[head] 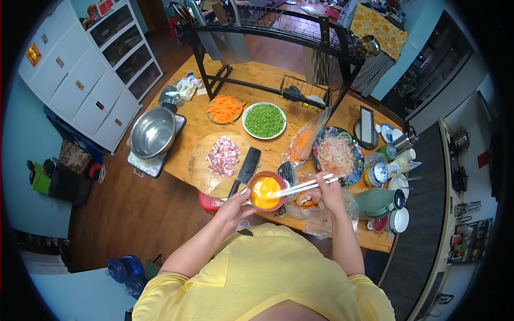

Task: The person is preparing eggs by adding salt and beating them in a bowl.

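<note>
My left hand (233, 208) grips the rim and side of a small reddish bowl (283, 185) with beaten egg (264, 192) in it. Chopsticks (307, 186) are held in my right hand (329, 192), their tips down in the egg. Just left of the bowl, a black cleaver (249, 164) rests at the right edge of a round wooden cutting board (198, 168), beside diced raw meat (224, 156). Behind the board are a plate of carrot strips (225, 109) and a white plate of chopped green vegetable (264, 120). A patterned plate of pale shreds (333, 154) lies to the right.
A steel basin (152, 132) stands at the table's left. A black metal rack (265, 86) with knives spans the back. A plastic bag of carrot strips (303, 142), a green thermal jug (375, 204), a steel flask (405, 140) and a white enamel cup (399, 220) are on the right.
</note>
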{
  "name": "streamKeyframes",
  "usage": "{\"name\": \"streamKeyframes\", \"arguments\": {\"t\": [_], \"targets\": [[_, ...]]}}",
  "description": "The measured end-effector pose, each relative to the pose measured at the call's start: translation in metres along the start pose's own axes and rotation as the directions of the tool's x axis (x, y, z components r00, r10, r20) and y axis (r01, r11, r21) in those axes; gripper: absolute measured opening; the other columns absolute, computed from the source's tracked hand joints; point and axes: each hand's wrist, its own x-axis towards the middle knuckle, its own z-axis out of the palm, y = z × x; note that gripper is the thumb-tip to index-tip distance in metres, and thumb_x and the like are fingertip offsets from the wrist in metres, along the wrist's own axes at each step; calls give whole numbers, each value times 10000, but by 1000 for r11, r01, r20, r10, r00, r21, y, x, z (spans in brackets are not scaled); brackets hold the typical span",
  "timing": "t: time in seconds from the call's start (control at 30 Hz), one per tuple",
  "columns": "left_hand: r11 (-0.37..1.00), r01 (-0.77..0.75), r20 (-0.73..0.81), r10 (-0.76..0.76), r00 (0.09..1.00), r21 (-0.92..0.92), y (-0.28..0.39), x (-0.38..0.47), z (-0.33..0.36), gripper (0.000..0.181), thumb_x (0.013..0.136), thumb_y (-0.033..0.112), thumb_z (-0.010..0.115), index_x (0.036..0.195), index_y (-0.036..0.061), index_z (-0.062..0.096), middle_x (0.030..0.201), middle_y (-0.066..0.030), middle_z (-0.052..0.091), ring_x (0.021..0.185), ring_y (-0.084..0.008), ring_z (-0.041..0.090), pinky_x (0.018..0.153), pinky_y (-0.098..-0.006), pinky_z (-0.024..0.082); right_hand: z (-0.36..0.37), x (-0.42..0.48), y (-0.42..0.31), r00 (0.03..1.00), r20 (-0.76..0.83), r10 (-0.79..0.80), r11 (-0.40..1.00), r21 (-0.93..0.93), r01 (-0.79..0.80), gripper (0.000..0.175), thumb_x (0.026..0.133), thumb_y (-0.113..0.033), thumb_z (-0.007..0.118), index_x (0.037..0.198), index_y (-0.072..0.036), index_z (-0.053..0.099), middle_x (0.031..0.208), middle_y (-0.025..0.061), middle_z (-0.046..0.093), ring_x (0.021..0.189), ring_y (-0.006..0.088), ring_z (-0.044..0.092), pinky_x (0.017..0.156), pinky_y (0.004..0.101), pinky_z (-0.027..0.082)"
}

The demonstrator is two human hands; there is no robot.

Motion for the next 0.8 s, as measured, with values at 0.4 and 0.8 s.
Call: {"name": "streamKeyframes", "arguments": {"t": [0.4, 0.8], "targets": [[1000, -19, 18, 19, 1000, 2, -3, 1, -2, 334, 990, 318, 541, 1230, 88, 512, 1187, -83, 609, 1023, -224, 645, 859, -334, 557, -5, -2, 6, 1000, 12, 16, 1000, 20, -16, 201, 969, -177, 578, 1074, -15, 521, 957, 135, 643, 804, 231, 692, 653, 342, 614], [1000, -11, 13, 11, 1000, 4, 0, -1, -1, 332, 994, 321, 529, 1239, 97, 510, 1173, -86, 615, 964, -223, 666, 809, -313, 567, -7, 1, 6, 999, -39, -25, 999, 44, 26, 227, 977, -187, 566, 1093, -2, 503, 948, 144, 635, 822, 254, 694, 672, 355, 616]]}}
